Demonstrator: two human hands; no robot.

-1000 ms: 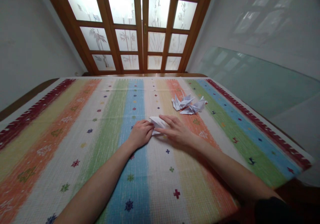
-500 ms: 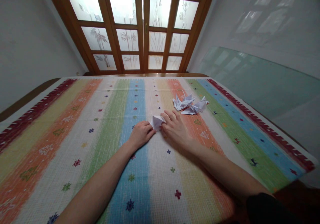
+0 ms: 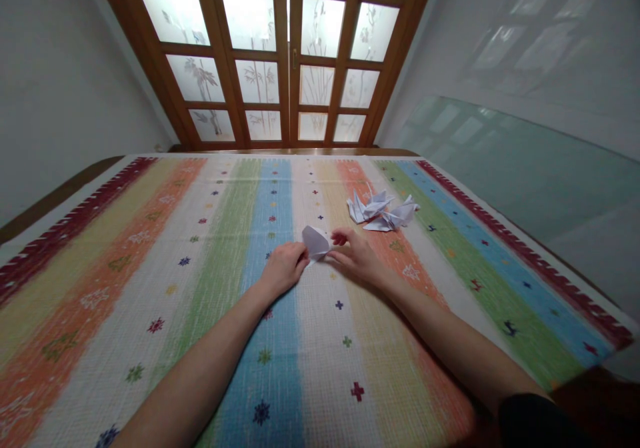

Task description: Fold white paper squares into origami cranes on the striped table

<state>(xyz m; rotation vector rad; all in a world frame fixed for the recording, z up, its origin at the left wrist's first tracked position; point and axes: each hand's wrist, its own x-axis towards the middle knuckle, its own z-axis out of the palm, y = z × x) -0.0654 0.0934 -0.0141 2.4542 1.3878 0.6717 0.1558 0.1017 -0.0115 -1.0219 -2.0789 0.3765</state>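
Observation:
A small folded white paper piece [image 3: 315,241] stands tilted up off the striped cloth between my two hands. My left hand [image 3: 283,269] is closed, its fingertips pinching the paper's lower left edge. My right hand [image 3: 356,256] pinches the paper's right side with thumb and curled fingers. Both forearms reach in from the near edge. Two finished white folded paper figures [image 3: 381,209] lie just beyond my right hand on the orange and green stripes.
A colourful striped tablecloth [image 3: 165,288] covers the table. Wooden doors with frosted glass panes [image 3: 280,55] stand behind the far edge. A pale glass panel [image 3: 500,161] leans along the right wall. White wall rises on the left.
The paper was pressed flat under my right palm; now its flap is lifted upright and both hands pinch it. My right hand has drawn its fingers in.

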